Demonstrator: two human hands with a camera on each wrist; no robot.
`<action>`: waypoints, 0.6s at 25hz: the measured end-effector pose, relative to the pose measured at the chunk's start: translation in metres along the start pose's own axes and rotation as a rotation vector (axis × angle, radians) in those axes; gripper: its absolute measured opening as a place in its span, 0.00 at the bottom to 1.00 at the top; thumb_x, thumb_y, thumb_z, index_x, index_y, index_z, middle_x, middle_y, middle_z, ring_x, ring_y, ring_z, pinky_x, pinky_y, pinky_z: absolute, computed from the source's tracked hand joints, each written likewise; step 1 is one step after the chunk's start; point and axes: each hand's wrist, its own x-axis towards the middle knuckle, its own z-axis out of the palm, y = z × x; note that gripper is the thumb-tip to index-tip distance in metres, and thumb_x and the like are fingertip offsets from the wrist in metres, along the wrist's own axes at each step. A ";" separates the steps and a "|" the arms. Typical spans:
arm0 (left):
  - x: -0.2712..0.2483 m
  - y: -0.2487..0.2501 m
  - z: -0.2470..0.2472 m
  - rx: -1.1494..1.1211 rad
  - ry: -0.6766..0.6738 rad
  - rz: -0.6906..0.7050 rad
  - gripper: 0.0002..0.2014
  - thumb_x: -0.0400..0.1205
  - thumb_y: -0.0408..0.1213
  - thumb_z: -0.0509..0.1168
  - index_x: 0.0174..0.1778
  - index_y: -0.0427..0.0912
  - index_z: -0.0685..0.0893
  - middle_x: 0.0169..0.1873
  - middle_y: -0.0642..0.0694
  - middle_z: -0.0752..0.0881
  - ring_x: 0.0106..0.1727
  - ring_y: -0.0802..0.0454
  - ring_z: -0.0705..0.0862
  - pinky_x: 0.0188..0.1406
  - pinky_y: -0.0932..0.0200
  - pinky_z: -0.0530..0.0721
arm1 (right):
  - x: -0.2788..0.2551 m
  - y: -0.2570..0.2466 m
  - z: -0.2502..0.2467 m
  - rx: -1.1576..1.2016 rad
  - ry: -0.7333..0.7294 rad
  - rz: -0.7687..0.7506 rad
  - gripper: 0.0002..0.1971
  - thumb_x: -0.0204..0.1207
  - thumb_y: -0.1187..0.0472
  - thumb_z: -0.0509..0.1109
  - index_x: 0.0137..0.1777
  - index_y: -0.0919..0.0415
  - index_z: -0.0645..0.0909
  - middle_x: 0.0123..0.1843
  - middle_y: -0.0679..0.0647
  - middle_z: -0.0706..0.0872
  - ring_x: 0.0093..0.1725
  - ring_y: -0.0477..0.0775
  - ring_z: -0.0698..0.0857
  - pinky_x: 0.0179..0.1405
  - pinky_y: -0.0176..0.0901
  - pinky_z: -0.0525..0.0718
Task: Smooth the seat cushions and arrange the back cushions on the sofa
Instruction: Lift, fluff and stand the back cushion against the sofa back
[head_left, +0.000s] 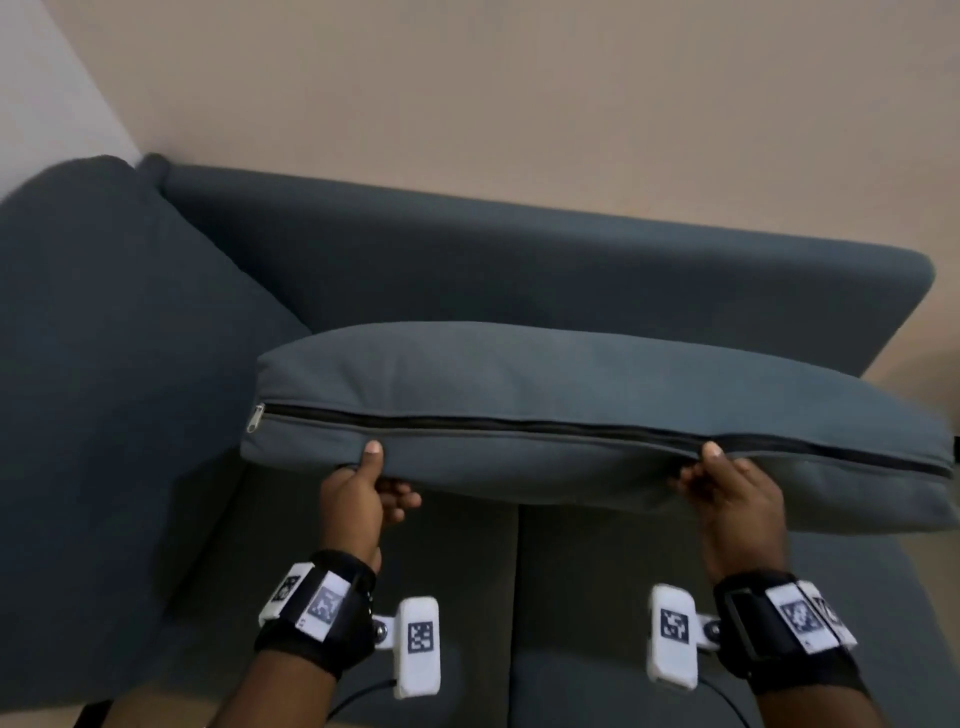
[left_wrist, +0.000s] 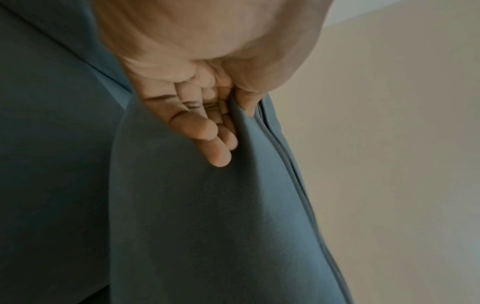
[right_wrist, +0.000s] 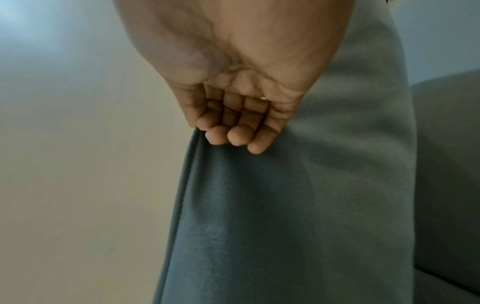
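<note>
Person is holding the loose back cushion (head_left: 571, 415) in the air over the seat cushions (head_left: 441, 597), zip edge facing them, long axis running across the sofa (head_left: 519, 260). At far left, another back cushion (head_left: 104, 338) is already leaning at the sofa's corner. Left hand (head_left: 358, 493) is clamping the zip edge near the zip pull: thumb on top, fingers (left_wrist: 207, 131) curled into the underside fabric. Right hand (head_left: 727, 483) is doing the same further along, thumb over the zipper line (head_left: 571, 428), fingers (right_wrist: 233, 135) hooked under the seam. Both grips are closed on the cushion, not just resting. Handling, as a judgement: it is looking soft and light, with fabric bunching under the fingers and the unsupported right end sagging past the right hand. The cover seems loose over the fill, so pinching fabric alone is risking slip; wrapping the whole edge is the safer hold. Hands spread wide along the long side should be keeping it from folding when it goes up against the backrest (head_left: 519, 270).
</note>
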 end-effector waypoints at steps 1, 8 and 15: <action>-0.001 -0.001 -0.001 0.027 -0.006 -0.030 0.17 0.90 0.45 0.59 0.41 0.37 0.79 0.21 0.41 0.85 0.17 0.52 0.84 0.13 0.67 0.72 | -0.001 0.003 -0.003 -0.024 -0.010 0.012 0.12 0.70 0.56 0.78 0.28 0.58 0.82 0.26 0.51 0.82 0.30 0.48 0.85 0.39 0.42 0.90; 0.025 0.036 -0.013 0.445 -0.033 0.073 0.31 0.83 0.60 0.64 0.29 0.35 0.89 0.29 0.39 0.91 0.30 0.50 0.91 0.37 0.55 0.90 | 0.047 0.001 0.015 -0.208 -0.131 0.074 0.15 0.78 0.57 0.73 0.34 0.66 0.85 0.29 0.58 0.90 0.27 0.50 0.90 0.27 0.36 0.87; 0.078 0.105 -0.030 0.547 0.457 0.386 0.25 0.77 0.51 0.74 0.63 0.38 0.82 0.64 0.36 0.81 0.66 0.36 0.80 0.67 0.47 0.76 | 0.098 -0.024 0.047 -0.250 -0.093 0.159 0.14 0.83 0.65 0.66 0.36 0.71 0.78 0.24 0.58 0.88 0.22 0.52 0.87 0.21 0.34 0.83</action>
